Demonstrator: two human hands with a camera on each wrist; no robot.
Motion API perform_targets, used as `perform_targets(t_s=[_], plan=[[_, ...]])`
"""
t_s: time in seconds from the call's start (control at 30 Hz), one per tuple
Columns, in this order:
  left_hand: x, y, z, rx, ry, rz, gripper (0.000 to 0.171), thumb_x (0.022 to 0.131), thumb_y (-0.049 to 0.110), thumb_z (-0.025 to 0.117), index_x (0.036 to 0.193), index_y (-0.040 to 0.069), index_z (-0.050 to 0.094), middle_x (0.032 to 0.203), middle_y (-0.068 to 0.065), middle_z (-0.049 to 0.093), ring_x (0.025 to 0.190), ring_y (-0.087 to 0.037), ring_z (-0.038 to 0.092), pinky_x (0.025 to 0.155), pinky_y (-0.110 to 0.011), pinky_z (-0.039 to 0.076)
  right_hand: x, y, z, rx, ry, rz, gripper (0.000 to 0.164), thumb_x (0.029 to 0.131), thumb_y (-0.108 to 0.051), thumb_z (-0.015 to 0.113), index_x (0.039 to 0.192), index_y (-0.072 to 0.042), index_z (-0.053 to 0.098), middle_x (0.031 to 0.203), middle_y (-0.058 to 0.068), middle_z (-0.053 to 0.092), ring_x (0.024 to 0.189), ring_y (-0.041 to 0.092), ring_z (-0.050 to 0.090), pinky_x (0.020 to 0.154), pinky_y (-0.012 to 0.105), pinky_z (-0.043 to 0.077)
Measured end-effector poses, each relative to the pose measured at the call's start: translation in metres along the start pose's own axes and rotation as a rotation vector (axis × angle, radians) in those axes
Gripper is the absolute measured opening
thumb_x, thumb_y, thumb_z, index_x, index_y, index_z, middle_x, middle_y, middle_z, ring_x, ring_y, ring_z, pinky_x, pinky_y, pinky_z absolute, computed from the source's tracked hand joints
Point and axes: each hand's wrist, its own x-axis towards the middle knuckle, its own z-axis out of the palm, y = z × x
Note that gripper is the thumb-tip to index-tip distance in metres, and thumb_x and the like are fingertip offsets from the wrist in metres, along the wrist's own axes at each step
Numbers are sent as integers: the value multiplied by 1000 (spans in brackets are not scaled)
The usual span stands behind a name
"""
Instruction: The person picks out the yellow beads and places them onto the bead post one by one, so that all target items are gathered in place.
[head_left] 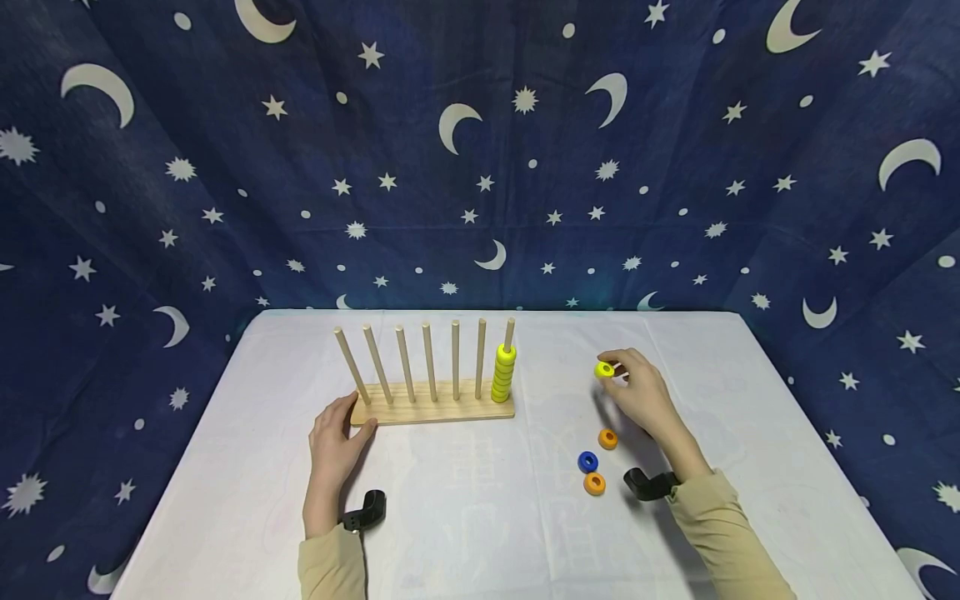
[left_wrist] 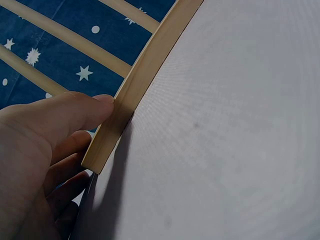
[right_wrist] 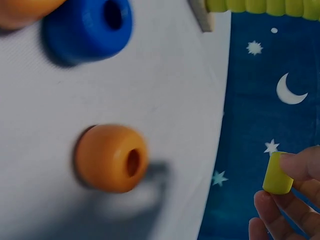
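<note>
A wooden peg rack (head_left: pixel 431 408) with several upright pegs stands on the table, its rightmost peg carrying a stack of yellow beads (head_left: pixel 503 375). My left hand (head_left: pixel 335 442) grips the left end of the rack's base, thumb on the front edge (left_wrist: pixel 125 95) and fingers behind it. To the right of the rack, my right hand (head_left: pixel 637 392) pinches a yellow bead (head_left: pixel 603 370) between thumb and fingers, held above the table. In the right wrist view that yellow bead (right_wrist: pixel 277 175) shows side-on at the fingertips.
On the white-covered table (head_left: pixel 465 517), an orange bead (head_left: pixel 608 439), a blue bead (head_left: pixel 588 462) and a second orange bead (head_left: pixel 595 484) lie below my right hand. A dark blue curtain (head_left: pixel 525 233) with moons and stars hangs behind the table.
</note>
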Motion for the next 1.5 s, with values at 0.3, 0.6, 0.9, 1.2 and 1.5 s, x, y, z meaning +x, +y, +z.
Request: perform_targets(t_s=[0.3,0.6,0.9,1.2,1.5], plan=[[0,1,0,-1,2,-10,61,89,22,67,142,3,44,145,-21,43,138,-39,30,117,-55,14,7,-22,-6,10,31,-79,34,85,-9,67,119,-5,63,111,14,62,98,30,61,84,44,50],[0,-1,2,-11,27,13,60,88,22,68,140,2,46,143,-21,44,137,-39,31,116,-56,15,11,-48,-15,33,50,-127,33,85,-7,68,118,-5,63,110,13,63,97,30,61,83,45,53],[0,-1,2,1,29,6,60,88,23,68,140,2,46,143,-21,45,137,-39,32,116,-57,15,15,-72,-21,45,68,-174,34,85,-8,68,119,-7,63,110,9,63,98,27,61,83,44,53],[0,-1,1,4,6,-2,60,88,22,67,141,3,44,145,-21,43,138,-39,29,116,-56,14,19,-93,-24,80,90,-228,33,85,-7,68,118,-7,63,108,9,63,96,26,61,84,45,54],[0,-1,1,5,13,13,61,88,21,68,141,2,45,144,-22,43,138,-40,30,116,-57,14,20,-110,-28,86,108,-267,33,85,-6,69,118,-9,64,109,6,63,96,23,60,85,40,53]])
